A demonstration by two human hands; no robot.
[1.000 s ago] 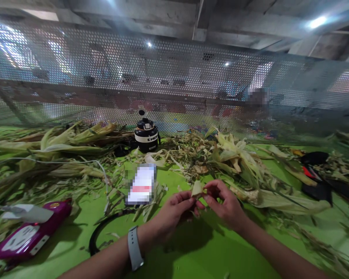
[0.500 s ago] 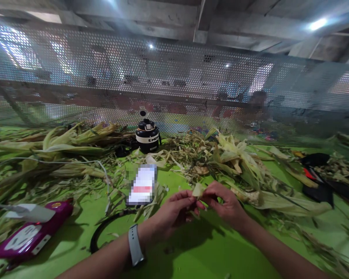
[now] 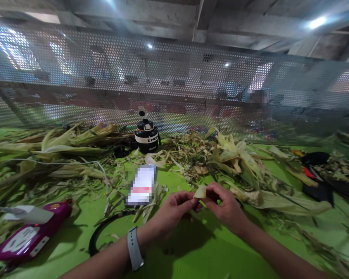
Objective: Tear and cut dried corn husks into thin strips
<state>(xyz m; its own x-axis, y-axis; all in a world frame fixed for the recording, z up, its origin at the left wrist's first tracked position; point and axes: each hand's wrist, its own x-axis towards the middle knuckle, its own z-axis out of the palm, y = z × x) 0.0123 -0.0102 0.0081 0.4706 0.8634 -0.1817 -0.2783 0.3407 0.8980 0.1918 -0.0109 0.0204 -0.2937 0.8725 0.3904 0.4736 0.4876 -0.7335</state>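
Between my two hands is a small pale piece of corn husk, raised just above the green table. My left hand, with a watch strap on its wrist, pinches the piece's lower left edge between thumb and fingers. On the other side, the thumb and forefinger of my right hand close on its right edge. Curled fingers hide part of the piece. Just beyond the hands lies a heap of corn husks, and a lit phone rests to the left.
A black bottle with its lid up stands before a perforated metal screen. More husks cover the back left. At the front left sits a purple power strip with a white plug and cable. Dark red-marked objects lie at right.
The husk piece has turned and now shows a broader, folded face towards the right hand. Both hands have shifted only slightly, still close together.
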